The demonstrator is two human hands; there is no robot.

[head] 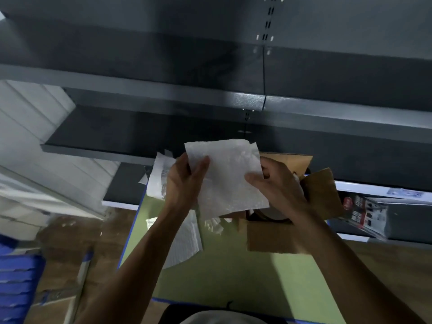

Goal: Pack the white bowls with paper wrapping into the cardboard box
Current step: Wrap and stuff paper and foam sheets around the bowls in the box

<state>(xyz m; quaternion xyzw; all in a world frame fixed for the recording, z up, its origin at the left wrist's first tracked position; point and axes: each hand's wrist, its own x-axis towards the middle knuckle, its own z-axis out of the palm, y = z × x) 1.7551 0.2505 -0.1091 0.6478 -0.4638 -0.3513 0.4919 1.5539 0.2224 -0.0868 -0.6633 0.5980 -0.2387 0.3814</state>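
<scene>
- Paper wrapping, a single white sheet, is held spread above the cardboard box, which stands open at 3 o'clock on the green surface.
- Its side edges are pinched by the left hand at 9 o'clock and the right hand at 3 o'clock, thumbs in front.
- The sheet is probably best kept flat and lowered evenly, so no bunching is caused; white bowls cannot be made out clearly.
- Loose sheets are seen at 9 o'clock, dark shelves at 12 o'clock, blue crates at 8 o'clock.
</scene>
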